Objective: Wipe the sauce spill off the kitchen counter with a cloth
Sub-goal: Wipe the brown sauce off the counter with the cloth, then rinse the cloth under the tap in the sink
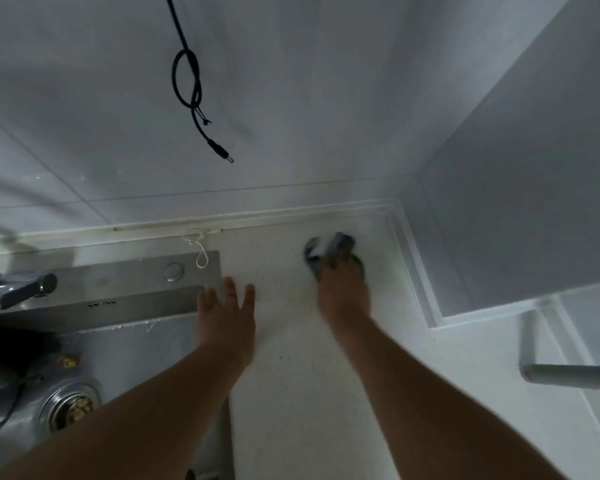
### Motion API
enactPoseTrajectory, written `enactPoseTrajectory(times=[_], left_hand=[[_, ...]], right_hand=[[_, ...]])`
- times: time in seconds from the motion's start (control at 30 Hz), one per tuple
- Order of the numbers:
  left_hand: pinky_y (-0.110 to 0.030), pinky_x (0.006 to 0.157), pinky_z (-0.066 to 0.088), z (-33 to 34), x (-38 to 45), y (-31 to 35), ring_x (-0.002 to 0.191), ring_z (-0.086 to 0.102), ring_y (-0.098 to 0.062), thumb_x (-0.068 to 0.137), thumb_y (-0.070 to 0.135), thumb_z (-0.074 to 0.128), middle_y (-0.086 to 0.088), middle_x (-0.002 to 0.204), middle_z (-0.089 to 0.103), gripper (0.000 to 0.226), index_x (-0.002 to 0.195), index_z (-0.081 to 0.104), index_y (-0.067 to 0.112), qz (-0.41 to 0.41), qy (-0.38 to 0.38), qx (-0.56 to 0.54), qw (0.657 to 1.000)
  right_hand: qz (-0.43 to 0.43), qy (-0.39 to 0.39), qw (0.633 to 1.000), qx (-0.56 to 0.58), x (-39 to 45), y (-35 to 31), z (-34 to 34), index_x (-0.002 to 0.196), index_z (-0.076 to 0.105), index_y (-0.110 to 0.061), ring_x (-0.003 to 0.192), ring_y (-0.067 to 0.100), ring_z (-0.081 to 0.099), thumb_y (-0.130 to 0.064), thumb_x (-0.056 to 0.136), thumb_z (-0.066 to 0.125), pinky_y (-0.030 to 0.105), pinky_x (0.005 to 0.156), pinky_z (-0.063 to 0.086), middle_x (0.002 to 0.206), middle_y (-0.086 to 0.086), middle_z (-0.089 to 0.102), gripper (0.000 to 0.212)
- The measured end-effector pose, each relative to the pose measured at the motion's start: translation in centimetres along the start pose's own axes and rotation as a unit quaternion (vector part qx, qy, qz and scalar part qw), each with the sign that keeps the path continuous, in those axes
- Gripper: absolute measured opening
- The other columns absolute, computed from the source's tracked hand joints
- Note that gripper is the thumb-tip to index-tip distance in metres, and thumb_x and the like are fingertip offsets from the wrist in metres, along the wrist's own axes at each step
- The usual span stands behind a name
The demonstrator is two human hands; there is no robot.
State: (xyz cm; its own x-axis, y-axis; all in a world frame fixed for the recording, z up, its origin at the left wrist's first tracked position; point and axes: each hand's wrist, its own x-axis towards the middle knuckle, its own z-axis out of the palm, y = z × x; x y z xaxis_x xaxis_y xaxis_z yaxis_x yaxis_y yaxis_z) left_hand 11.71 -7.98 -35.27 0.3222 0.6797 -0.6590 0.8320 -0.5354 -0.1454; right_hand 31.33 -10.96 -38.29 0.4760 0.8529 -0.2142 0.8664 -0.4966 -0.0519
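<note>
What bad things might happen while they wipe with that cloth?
The right hand holds the grey cloth bunched, so it may smear sauce instead of lifting it. Wiping further back could push mess into the seam where counter meets wall, which looks harder to clean. The left hand hovers open at the sink edge and could slip in if leaned on.

We have one head-worn view, looking steeply down and forward over both forearms onto the counter [291,341]. It sits close above, the right hand [343,292] gripping just ahead, the wall [291,133] beyond that grip.
</note>
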Motion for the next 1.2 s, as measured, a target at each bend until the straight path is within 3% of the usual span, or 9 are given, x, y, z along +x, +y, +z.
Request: enactPoseTrajectory(times=[0.13,0.27,0.33,0.47,0.6,0.83,1.0,1.1,1.2], left_hand=[[-0.054,0.127,0.006,0.0,-0.4,-0.4,0.155,0.003,-0.050,0.088,0.050,0.074,-0.026,0.167,-0.019,0.124,0.161,-0.021,0.019,0.010,0.009,0.000,1.000],[-0.051,0.128,0.004,0.0,-0.3,-0.6,0.155,0.002,-0.048,0.086,0.054,0.076,-0.024,0.166,-0.021,0.128,0.160,-0.023,0.020,0.015,0.001,-0.009,1.000],[-0.049,0.129,0.004,0.1,-0.2,-0.5,0.156,0.002,-0.046,0.085,0.054,0.076,-0.023,0.167,-0.020,0.129,0.160,-0.023,0.021,0.016,0.013,-0.009,1.000],[-0.047,0.129,0.004,0.5,0.0,-0.6,0.156,0.002,-0.044,0.083,0.057,0.077,-0.022,0.167,-0.020,0.131,0.160,-0.024,0.021,0.016,0.018,-0.012,1.000],[-0.046,0.128,0.004,0.7,0.0,-0.7,0.157,0.003,-0.044,0.084,0.055,0.077,-0.023,0.167,-0.019,0.130,0.160,-0.023,0.020,0.019,0.022,-0.018,0.999],[-0.044,0.129,0.006,1.2,0.5,-0.8,0.157,0.001,-0.041,0.080,0.054,0.081,-0.019,0.168,-0.020,0.134,0.160,-0.023,0.023,0.024,0.032,-0.034,0.999],[-0.042,0.127,0.005,1.1,0.6,-1.1,0.158,-0.002,-0.038,0.079,0.060,0.079,-0.014,0.168,-0.023,0.135,0.160,-0.024,0.028,0.028,0.019,-0.037,0.999],[-0.039,0.127,0.004,0.7,-0.6,-1.9,0.158,-0.005,-0.033,0.092,0.053,0.068,-0.008,0.168,-0.023,0.113,0.161,-0.017,0.027,0.054,0.016,-0.083,0.995],[-0.037,0.127,0.018,2.0,-3.3,-4.0,0.157,0.016,-0.027,0.102,0.028,0.056,-0.001,0.172,0.004,0.078,0.165,0.010,0.027,0.046,0.075,-0.185,0.979]], right_hand=[[-0.149,-0.069,0.985,0.045,-6.6,-0.2,1.7,0.164,0.030,-0.019,0.158,0.030,0.022,-0.021,0.105,0.053,0.047,0.120,0.041,0.173,0.008,0.019,0.063],[0.020,0.028,0.997,0.067,-5.1,7.4,0.0,0.156,0.038,-0.009,0.132,0.029,0.056,-0.028,0.111,0.040,0.040,0.105,0.055,0.152,0.016,0.050,0.049],[0.074,0.048,0.995,0.039,-3.2,10.0,-1.1,0.148,0.044,0.006,0.132,0.035,0.054,-0.020,0.111,0.039,0.040,0.112,0.048,0.148,0.027,0.053,0.045],[0.092,0.006,0.991,0.097,-1.3,11.4,-1.2,0.134,0.063,-0.003,0.143,0.034,0.040,-0.014,0.105,0.047,0.036,0.115,0.032,0.154,0.026,0.047,0.035],[0.155,-0.027,0.987,0.045,-6.8,10.4,0.9,0.139,0.055,-0.007,0.120,0.030,0.054,-0.014,0.103,0.049,0.036,0.101,0.048,0.135,0.017,0.055,0.038],[0.171,0.030,0.985,0.019,-3.5,7.7,-0.2,0.149,0.050,-0.006,0.141,0.033,0.046,-0.025,0.111,0.039,0.042,0.111,0.049,0.152,0.019,0.051,0.043],[-0.028,-0.064,0.995,0.065,-6.2,-2.6,1.8,0.164,0.029,-0.015,0.147,0.036,0.032,-0.013,0.107,0.047,0.043,0.117,0.041,0.165,0.013,0.031,0.059],[-0.128,-0.097,0.987,0.008,-13.2,-5.2,2.3,0.165,0.026,-0.016,0.151,0.036,0.024,-0.014,0.109,0.044,0.044,0.119,0.041,0.173,0.007,0.018,0.060],[-0.147,-0.154,0.977,-0.027,-16.1,-5.2,1.0,0.153,0.048,-0.009,0.134,0.036,0.047,-0.018,0.108,0.048,0.044,0.111,0.047,0.156,0.018,0.044,0.046]])
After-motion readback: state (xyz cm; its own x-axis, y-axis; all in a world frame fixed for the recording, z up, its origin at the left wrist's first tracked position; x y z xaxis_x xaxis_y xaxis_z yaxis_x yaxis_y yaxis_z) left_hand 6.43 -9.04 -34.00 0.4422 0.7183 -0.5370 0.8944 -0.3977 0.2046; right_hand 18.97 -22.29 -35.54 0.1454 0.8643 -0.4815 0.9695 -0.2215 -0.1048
